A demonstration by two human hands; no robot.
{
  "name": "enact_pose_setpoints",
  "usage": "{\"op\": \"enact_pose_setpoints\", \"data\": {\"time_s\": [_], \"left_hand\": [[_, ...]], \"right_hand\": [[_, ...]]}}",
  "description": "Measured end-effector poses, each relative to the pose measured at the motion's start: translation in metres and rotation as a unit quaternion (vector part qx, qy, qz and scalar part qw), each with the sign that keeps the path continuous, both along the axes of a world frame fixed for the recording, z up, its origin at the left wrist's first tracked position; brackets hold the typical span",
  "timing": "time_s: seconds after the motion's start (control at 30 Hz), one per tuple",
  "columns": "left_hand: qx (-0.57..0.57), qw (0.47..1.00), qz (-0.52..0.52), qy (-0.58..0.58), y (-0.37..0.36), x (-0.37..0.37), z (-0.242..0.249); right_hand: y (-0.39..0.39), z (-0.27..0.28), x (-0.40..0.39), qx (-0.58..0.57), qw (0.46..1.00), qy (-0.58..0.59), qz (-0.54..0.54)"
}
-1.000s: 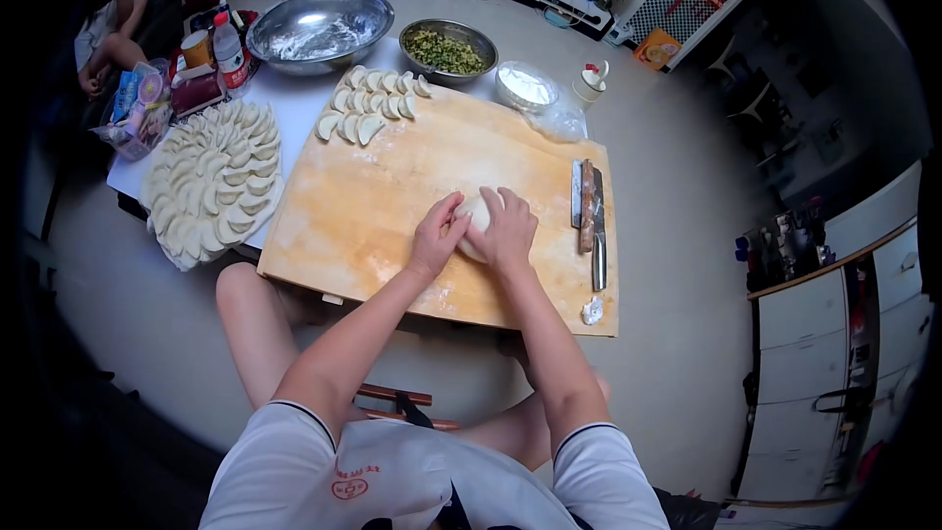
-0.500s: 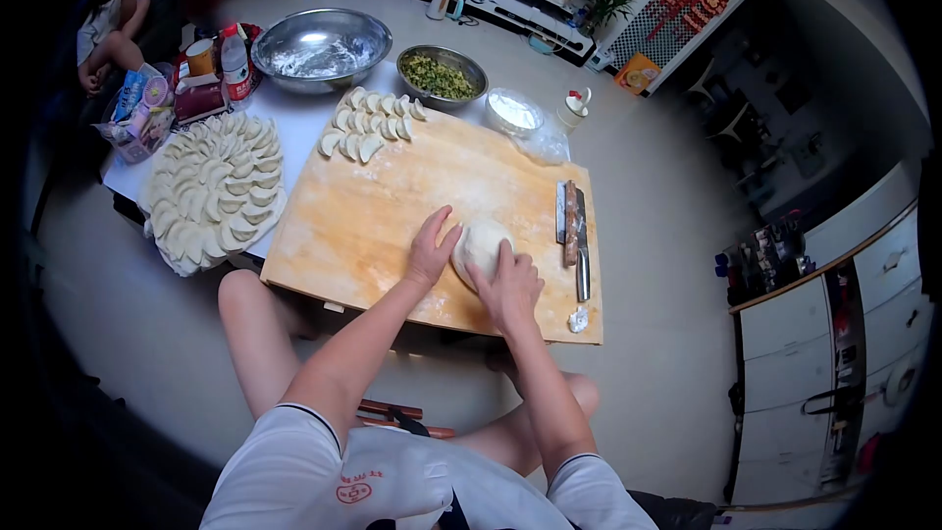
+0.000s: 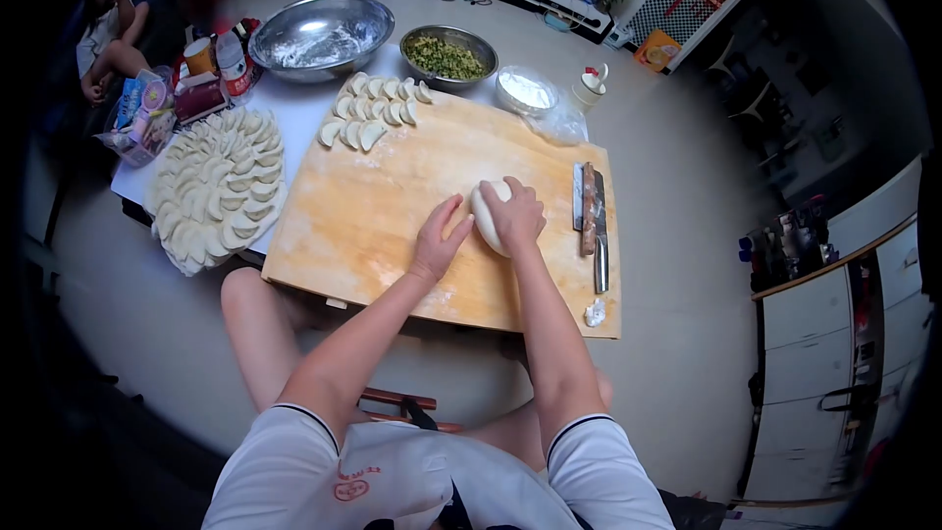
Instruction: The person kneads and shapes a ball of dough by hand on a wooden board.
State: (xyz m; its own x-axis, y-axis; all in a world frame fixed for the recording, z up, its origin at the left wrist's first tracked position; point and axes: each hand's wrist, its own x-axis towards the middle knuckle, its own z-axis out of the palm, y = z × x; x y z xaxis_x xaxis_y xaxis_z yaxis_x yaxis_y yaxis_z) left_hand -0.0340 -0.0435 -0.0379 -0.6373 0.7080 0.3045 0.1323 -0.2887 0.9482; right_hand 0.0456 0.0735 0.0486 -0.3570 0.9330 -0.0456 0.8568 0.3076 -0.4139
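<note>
Your right hand has its fingers curled over the dough, gripping it on the wooden board. Your left hand is empty, fingers parted, just beside it; contact cannot be confirmed. Risk: dough could skid under 1-sided pressure, or stick where the board lacks flour.

Both bare arms reach forward, left arm and right arm nearer each other at the wrists than the elbows. The left hand is loosely cupped, thumb apart; the right hand curls over, fingers bent.
</note>
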Motion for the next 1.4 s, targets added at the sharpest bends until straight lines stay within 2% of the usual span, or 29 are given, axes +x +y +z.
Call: {"op": "enact_pose_setpoints", "data": {"time_s": [0.13, 0.27, 0.5, 0.6, 0.73, 0.77, 0.87, 0.97, 1.07, 1.17, 1.27, 1.37, 1.4], "left_hand": [[-0.010, 1.000, 0.009, 0.008, 0.001, -0.002, -0.002], [-0.032, 0.999, 0.008, 0.041, 0.000, -0.004, -0.003], [-0.004, 1.000, 0.023, 0.011, 0.001, -0.002, -0.004], [-0.007, 1.000, 0.023, 0.010, -0.002, -0.003, -0.004], [-0.006, 1.000, 0.006, 0.006, 0.000, -0.002, -0.002], [-0.008, 1.000, 0.001, -0.005, 0.000, -0.005, -0.001], [-0.017, 1.000, -0.001, -0.014, -0.005, -0.002, 0.004], [-0.009, 0.999, 0.037, 0.020, -0.001, -0.003, 0.002], [-0.026, 0.998, 0.043, 0.037, -0.003, -0.003, 0.003], [-0.042, 0.998, 0.023, 0.034, -0.002, -0.007, -0.002], [-0.040, 0.999, 0.011, 0.022, -0.001, -0.004, -0.005], [-0.027, 0.999, 0.017, 0.021, -0.001, -0.006, -0.001], [-0.018, 1.000, 0.021, 0.013, 0.000, -0.004, -0.002]], "right_hand": [[-0.013, -0.009, -0.003, 0.026, 0.999, 0.006, -0.047], [-0.038, -0.020, 0.033, 0.082, 0.994, 0.043, 0.054], [-0.107, 0.024, 0.101, 0.000, 0.985, 0.038, 0.169], [-0.108, 0.019, 0.094, 0.285, 0.941, -0.001, 0.184], [-0.061, -0.036, 0.053, 0.346, 0.910, 0.076, 0.217], [-0.048, -0.043, 0.042, 0.337, 0.916, 0.096, 0.195], [-0.017, -0.039, 0.016, 0.217, 0.966, 0.060, 0.126], [-0.001, 0.000, -0.006, 0.018, 1.000, -0.009, 0.024], [-0.006, 0.001, -0.006, 0.005, 1.000, -0.011, -0.024], [-0.032, -0.011, 0.015, 0.086, 0.996, -0.028, 0.026], [-0.064, 0.015, 0.044, 0.007, 0.999, -0.021, 0.047], [-0.100, 0.025, 0.082, -0.066, 0.991, 0.034, 0.109], [-0.108, 0.031, 0.083, -0.015, 0.994, 0.018, 0.110]]}}
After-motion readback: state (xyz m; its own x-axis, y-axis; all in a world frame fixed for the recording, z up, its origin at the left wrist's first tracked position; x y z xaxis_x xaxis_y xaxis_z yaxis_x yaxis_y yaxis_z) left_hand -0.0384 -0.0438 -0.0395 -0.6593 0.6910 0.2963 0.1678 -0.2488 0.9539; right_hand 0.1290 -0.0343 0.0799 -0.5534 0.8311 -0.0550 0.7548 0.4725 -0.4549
